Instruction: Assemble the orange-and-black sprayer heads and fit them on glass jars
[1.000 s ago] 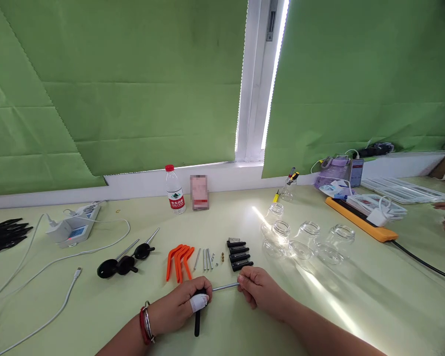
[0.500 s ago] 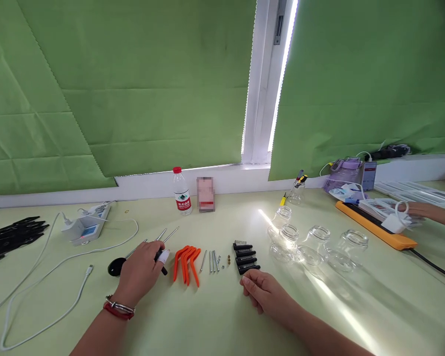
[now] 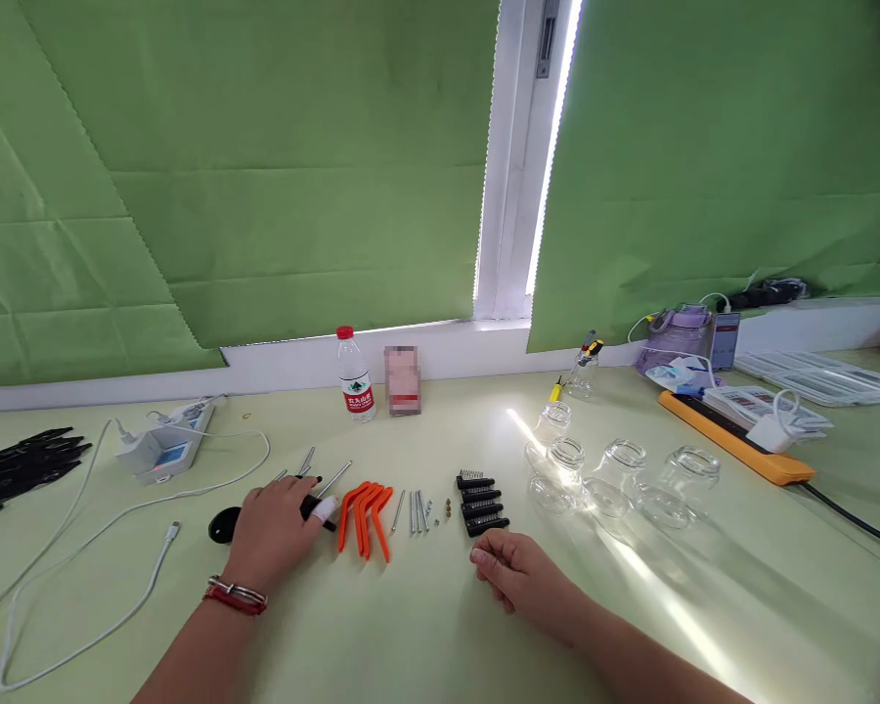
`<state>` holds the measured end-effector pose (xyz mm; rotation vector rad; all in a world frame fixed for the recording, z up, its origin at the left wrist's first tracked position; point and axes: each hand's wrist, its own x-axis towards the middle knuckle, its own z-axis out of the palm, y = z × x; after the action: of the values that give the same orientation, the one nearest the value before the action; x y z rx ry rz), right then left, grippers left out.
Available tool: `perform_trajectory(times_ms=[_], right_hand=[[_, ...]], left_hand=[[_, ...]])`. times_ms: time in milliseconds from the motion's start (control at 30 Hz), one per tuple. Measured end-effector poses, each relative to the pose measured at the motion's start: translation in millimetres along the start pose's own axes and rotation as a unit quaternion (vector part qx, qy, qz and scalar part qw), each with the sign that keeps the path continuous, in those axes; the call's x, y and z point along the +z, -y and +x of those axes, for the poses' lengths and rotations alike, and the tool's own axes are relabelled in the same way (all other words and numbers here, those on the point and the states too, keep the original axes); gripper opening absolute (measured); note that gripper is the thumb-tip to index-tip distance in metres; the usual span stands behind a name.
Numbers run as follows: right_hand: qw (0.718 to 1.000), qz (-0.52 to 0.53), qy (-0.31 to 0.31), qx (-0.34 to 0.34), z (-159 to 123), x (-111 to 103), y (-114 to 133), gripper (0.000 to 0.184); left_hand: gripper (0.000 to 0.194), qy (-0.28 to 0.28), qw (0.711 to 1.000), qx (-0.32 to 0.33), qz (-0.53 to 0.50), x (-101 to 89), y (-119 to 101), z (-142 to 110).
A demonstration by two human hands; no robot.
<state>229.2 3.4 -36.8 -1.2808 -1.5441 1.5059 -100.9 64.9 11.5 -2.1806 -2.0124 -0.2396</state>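
My left hand [image 3: 277,523], a white wrap on its thumb, is closed over black-ended metal rods [image 3: 335,476] on the table. The rods' metal ends stick out past its fingers, and a round black disc [image 3: 224,525] lies to its left. Between my hands are bent orange pieces [image 3: 367,513], metal bolts [image 3: 417,511], and tiny nuts and brass-coloured pieces [image 3: 448,507]. My right hand [image 3: 509,572] rests with its fingers curled in, and nothing shows in them. Just beyond its fingertips lie black pieces with springs [image 3: 482,508] in a column.
Several clear glass jars [image 3: 626,469] stand to the right, before an orange-and-black power strip [image 3: 737,437]. A water bottle [image 3: 355,376] and a blurred upright card [image 3: 403,381] are at the back. A white cable [image 3: 154,577] and white power strip [image 3: 180,445] lie left.
My left hand has shifted slightly and spread farther over the rods. My right hand stays by the black pieces. Another person's hand at the far right has left the view.
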Motion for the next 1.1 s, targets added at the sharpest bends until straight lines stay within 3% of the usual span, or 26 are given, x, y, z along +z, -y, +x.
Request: perform_trajectory(times_ms=[133, 233, 467, 800, 967, 1033, 1100], right_hand=[[1.000, 0.004, 0.007, -0.008, 0.1, -0.7, -2.8, 0.033], [1.000, 0.001, 0.012, -0.012, -0.1, -1.1, -3.6, 0.032], [0.999, -0.022, 0.013, -0.025, -0.3, -1.8, -3.2, 0.026], [0.999, -0.031, 0.013, -0.027, 0.8, -0.9, -5.4, 0.023], [0.992, -0.112, -0.028, -0.054, -1.3, 2.2, -3.1, 0.014], [0.977, -0.186, -0.061, -0.090, -0.6, 2.5, 3.0, 0.010], [0.952, -0.263, -0.084, -0.133, 3.7, 1.7, 11.9, 0.011]], left_hand=[[0.039, -0.044, 0.997, -0.047, 0.028, -0.5, 11.8, 5.5], [0.041, -0.018, 0.996, -0.076, 0.033, 7.1, 20.0, 10.8], [0.046, 0.053, 0.997, -0.055, 0.020, 22.0, 29.3, 13.6], [0.038, 0.047, 0.996, -0.061, 0.044, 20.5, 27.0, 12.0], [0.034, 0.010, 0.995, -0.082, 0.051, 13.5, 24.0, 13.2], [0.031, -0.048, 0.993, -0.101, 0.038, 12.6, 23.8, 13.9], [0.030, -0.146, 0.982, -0.119, -0.013, 13.6, 22.4, 13.3]])
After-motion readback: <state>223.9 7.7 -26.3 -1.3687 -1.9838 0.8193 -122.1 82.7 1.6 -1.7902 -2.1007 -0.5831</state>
